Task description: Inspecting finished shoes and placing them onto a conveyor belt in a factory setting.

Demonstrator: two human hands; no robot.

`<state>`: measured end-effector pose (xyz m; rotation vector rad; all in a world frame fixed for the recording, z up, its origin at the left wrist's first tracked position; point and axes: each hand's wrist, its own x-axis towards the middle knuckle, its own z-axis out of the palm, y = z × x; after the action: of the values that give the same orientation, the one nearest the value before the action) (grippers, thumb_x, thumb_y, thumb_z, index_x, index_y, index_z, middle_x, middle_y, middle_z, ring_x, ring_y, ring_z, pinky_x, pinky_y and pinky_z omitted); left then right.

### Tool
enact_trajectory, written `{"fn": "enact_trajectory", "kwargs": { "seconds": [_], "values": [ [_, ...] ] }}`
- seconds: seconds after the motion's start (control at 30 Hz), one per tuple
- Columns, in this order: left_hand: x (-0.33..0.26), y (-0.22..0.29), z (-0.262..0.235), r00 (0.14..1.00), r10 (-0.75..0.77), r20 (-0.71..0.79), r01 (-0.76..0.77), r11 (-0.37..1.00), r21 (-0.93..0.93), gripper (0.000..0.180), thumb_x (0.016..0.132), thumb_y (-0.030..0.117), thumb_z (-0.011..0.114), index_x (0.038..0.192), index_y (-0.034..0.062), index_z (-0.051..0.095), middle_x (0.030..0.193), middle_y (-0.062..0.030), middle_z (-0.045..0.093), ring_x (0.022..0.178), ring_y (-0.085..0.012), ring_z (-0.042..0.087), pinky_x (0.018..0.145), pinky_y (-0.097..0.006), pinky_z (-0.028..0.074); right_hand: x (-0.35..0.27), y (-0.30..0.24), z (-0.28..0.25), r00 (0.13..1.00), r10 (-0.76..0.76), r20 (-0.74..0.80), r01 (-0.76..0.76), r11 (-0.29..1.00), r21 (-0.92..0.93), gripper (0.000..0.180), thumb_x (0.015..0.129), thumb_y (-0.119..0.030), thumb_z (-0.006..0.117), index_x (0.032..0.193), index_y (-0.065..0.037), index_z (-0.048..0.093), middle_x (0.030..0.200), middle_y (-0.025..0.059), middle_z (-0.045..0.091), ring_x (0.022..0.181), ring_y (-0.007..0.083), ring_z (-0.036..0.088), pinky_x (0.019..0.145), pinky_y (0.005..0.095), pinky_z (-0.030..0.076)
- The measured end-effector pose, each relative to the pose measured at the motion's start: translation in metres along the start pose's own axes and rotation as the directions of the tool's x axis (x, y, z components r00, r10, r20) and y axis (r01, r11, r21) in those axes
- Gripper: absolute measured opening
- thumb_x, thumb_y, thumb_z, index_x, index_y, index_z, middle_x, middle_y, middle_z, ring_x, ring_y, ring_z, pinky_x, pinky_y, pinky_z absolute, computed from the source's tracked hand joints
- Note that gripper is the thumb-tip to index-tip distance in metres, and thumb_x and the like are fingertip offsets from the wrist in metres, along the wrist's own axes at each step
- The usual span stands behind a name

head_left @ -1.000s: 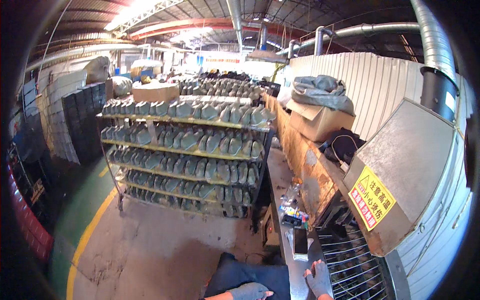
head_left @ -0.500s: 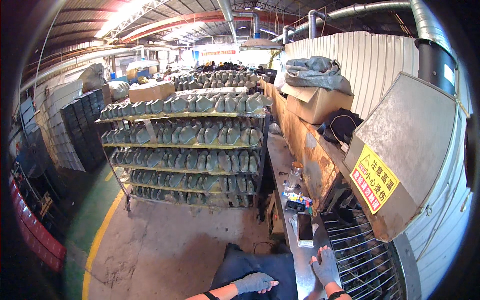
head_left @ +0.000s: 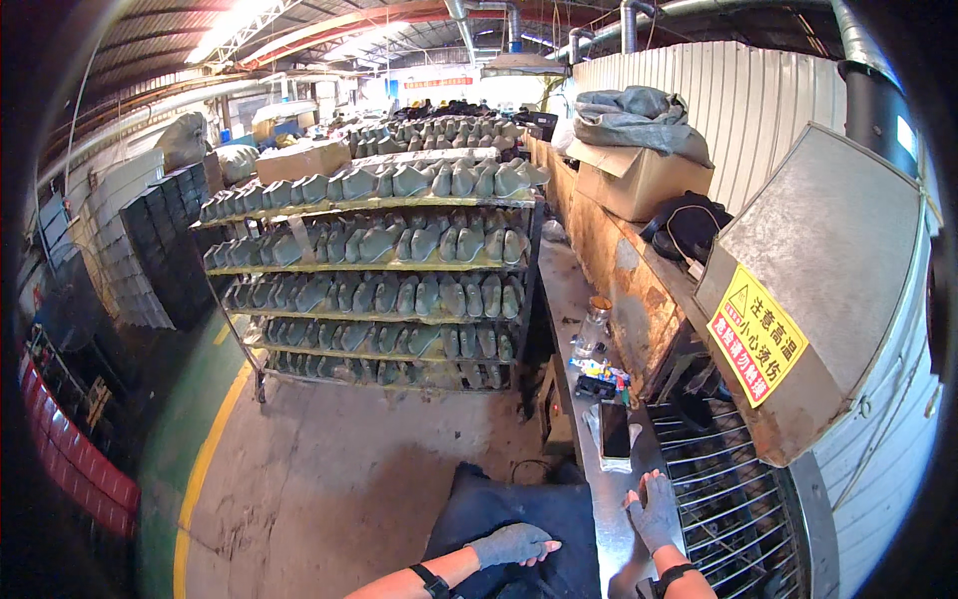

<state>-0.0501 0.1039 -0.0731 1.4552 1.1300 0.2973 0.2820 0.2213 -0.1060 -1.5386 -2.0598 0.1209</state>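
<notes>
- Both hands have come further up into view since the earlier frames: the right hand (head_left: 656, 511) now lies flat on the metal ledge (head_left: 609, 499), and the left hand (head_left: 514, 544) reaches over the dark cushion (head_left: 504, 509).
- Right hand: gloved, fingers spread and open, gripping nothing, palm down at the edge of the wire conveyor (head_left: 723, 489).
- Left hand: gloved, fingers loosely curled, nothing in it; it hovers on or just above the cushion, and I cannot tell whether it touches.
- Nearest loose thing is a phone (head_left: 614, 429), lying flat on a pale sheet on the ledge, just ahead of the right hand and apart from it.
- My judgement: the phone is light, stiff, smooth and breakable; gloves may slip on it, so pinch its long edges rather than its face.
- Beyond it stand a glass jar (head_left: 591, 327) and small clutter.
- A rack (head_left: 379, 290) of grey shoe lasts fills the middle floor, well apart.
</notes>
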Motion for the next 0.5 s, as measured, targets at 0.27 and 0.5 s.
{"fn": "enact_trajectory", "kwargs": {
  "seconds": [0.27,0.5],
  "values": [
    [0.001,0.0,-0.002,0.999,-0.033,0.007,0.033,0.999,-0.042,0.059,0.109,0.057,0.052,0.084,0.0067,0.07,0.068,-0.0042,0.066,0.061,-0.0159,0.061,0.063,-0.034,0.052,0.0,0.007,0.008,0.994,-0.092,-0.053,0.091,0.996,-0.016,0.062,0.093,-0.035,0.074,0.141,0.003,0.062,0.154,0.0281,0.054,0.147,0.0463,0.047,0.125,0.0527,0.033],
    [0.006,-0.003,0.001,1.0,-0.003,0.008,0.004,0.998,-0.063,0.062,0.109,0.057,0.051,0.082,0.0045,0.07,0.068,-0.005,0.067,0.058,-0.0164,0.062,0.059,-0.034,0.052,-0.001,0.006,0.002,0.998,-0.055,-0.011,0.055,0.998,-0.037,0.061,0.093,-0.033,0.074,0.142,0.003,0.061,0.154,0.0276,0.054,0.147,0.0466,0.046,0.125,0.0533,0.034]
  ]
}}
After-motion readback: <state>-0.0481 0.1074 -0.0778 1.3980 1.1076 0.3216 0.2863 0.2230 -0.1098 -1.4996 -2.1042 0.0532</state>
